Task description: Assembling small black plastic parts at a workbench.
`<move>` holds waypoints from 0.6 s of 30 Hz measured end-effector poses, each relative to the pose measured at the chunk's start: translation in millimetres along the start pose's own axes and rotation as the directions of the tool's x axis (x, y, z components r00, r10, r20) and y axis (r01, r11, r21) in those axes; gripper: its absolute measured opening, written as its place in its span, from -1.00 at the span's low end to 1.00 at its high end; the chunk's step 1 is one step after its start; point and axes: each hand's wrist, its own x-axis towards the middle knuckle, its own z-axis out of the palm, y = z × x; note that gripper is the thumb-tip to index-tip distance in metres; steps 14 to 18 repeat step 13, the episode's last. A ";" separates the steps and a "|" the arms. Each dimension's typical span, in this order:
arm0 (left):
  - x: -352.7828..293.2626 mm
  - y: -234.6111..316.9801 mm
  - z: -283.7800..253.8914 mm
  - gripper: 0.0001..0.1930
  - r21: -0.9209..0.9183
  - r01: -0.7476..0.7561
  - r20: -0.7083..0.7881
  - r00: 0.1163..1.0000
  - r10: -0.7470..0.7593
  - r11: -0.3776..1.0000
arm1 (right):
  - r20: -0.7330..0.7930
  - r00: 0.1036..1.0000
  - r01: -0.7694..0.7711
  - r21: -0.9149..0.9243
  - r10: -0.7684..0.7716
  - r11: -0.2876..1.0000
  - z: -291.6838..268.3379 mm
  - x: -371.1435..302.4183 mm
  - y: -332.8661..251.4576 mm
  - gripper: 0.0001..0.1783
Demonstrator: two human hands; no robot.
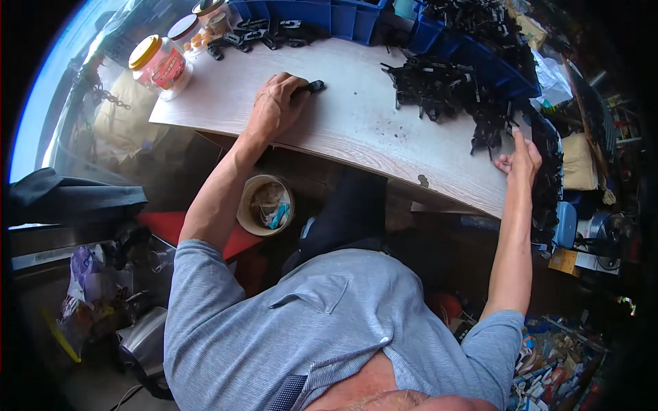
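Observation:
My left hand [275,103] rests on the pale wooden tabletop, its fingers closed around a small black plastic part [316,86] whose end sticks out to the right. Toward the table's right end, my right hand [522,159] is at the edge of a heap of black plastic parts [435,89]. Its fingertips pinch a thin black part [510,127]; the parts beside it overlap, so its full shape is hidden. A loose row of similar black pieces [257,34] lies at the table's far left.
Jars, one a yellow-lidded jar [161,65], stand at the far left corner. Blue crates [480,63] line the back, one heaped with black parts. Below the table's front edge is a round bin [245,205] with scraps, beside a red surface [175,226].

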 end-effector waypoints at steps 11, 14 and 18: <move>-11.9 38.8 10.6 -0.84 -0.170 0.095 0.104 0.992 -0.078 0.981 | -0.046 0.998 -0.025 0.106 0.030 0.994 -11.4 -7.3 16.0 -0.53; -12.7 47.1 10.4 -0.85 -0.010 0.022 0.212 0.977 -0.020 1.000 | 0.028 0.998 -0.055 0.147 0.052 0.988 -6.0 -1.7 18.3 -0.53; -12.7 47.1 10.4 -0.85 -0.010 0.022 0.212 0.977 -0.020 1.000 | 0.028 0.998 -0.055 0.147 0.052 0.988 -6.0 -1.7 18.3 -0.53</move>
